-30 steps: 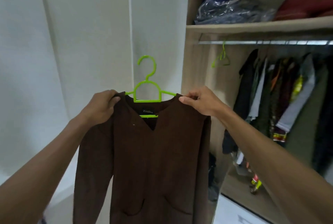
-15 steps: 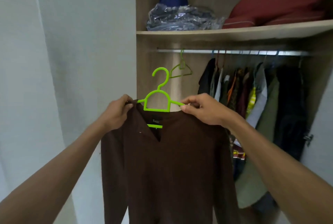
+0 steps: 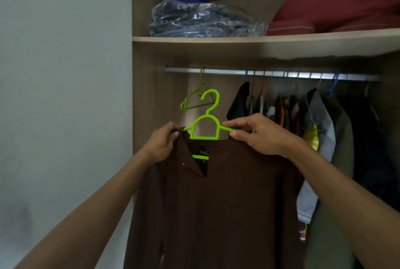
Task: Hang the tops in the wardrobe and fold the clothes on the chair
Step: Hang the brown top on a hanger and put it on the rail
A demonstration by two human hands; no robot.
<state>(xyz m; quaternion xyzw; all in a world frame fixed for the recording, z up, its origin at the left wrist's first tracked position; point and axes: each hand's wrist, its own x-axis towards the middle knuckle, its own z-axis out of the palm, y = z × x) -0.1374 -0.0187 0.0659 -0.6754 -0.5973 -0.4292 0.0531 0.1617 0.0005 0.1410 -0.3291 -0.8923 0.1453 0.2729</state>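
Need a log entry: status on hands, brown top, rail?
Both hands, left and right, grip brown top on green hanger. Not yet on rail. Empty hanger hangs there.

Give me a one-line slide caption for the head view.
Both hands, left and right, hold a brown top on a green hanger below the wardrobe rail.

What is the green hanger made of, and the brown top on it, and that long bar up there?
Green hanger: likely plastic, bright, smooth and moulded in one piece. Brown top: soft matte cloth that drapes limply; the fibre can't be told. Bar: probably metal, silvery and shiny.
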